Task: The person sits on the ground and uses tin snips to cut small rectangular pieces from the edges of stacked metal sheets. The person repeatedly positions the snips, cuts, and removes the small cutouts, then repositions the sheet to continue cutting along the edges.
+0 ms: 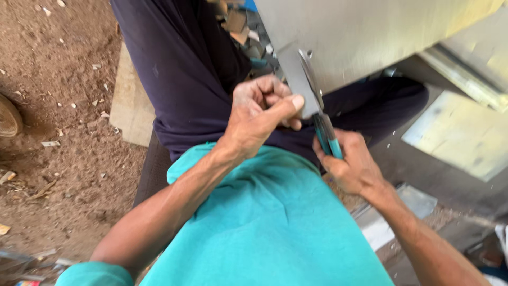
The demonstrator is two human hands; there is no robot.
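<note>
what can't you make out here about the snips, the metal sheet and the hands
- Snips, head view: the handle ends are hidden inside the right hand.
- Metal sheet, head view: cut off by the top and right edges, so its full size is unknown.
- Left hand, head view: its curled fingers hide part of its grip on the sheet's strip.
- Ground litter: too small and blurred to identify.

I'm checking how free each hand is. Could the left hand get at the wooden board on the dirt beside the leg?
Probably not as things stand: the left hand is pinching the metal sheet, and the board lies partly behind the dark-trousered leg.
</note>
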